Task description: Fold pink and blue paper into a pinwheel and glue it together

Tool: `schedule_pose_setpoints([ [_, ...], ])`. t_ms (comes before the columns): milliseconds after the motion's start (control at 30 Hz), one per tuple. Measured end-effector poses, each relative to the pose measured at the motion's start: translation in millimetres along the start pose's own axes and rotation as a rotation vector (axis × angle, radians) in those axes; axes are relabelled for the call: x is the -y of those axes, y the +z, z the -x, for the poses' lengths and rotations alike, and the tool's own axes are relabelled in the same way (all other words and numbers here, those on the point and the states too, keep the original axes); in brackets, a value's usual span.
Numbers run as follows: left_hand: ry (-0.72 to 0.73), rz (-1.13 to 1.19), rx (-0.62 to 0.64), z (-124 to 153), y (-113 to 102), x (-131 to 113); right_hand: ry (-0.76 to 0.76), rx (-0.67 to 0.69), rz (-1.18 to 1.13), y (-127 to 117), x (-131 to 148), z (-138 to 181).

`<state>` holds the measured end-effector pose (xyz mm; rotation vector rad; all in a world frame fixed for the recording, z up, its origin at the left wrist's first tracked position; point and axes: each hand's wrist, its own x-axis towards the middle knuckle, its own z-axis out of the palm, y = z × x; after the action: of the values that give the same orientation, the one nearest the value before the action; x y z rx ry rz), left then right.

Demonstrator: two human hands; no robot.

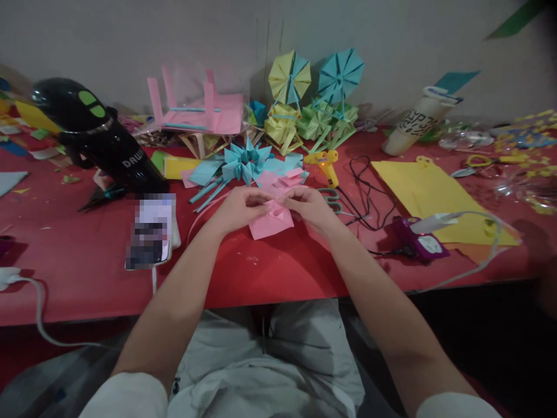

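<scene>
Both hands meet over pink paper (pixel 272 223) near the middle of the table. My left hand (pixel 246 209) pinches its folded part from the left. From the right, my right hand (pixel 307 206) grips the same piece between thumb and fingers. The exact folds under the fingertips are hard to make out. More pink paper lies just behind the hands, beside a blue folded-paper ring (pixel 247 162) with pointed tips. Close behind my right hand are a yellow glue gun (pixel 324 165) and green-handled scissors (pixel 331 200), partly hidden.
A phone (pixel 152 232) and a black bottle (pixel 108 139) stand left. Right are a purple power socket (pixel 420 239), tangled black cord, yellow paper (pixel 435 203) and a tilted cup (pixel 413 125). Folded-paper models (pixel 289 81) and a pink paper structure (pixel 226 113) line the wall.
</scene>
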<state>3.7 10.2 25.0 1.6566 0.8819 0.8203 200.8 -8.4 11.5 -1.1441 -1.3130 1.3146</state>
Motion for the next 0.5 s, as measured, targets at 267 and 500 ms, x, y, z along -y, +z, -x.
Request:
schedule_pose_setpoints([
  [267, -0.040, 0.016, -0.001, 3.9, -0.4, -0.3, 0.002, 0.009, 0.025, -0.3, -2.3, 1.1],
  [500, -0.059, 0.000, -0.015, 5.7, 0.8, -2.2, -0.007, 0.007, 0.035, 1.0, -1.1, 2.0],
])
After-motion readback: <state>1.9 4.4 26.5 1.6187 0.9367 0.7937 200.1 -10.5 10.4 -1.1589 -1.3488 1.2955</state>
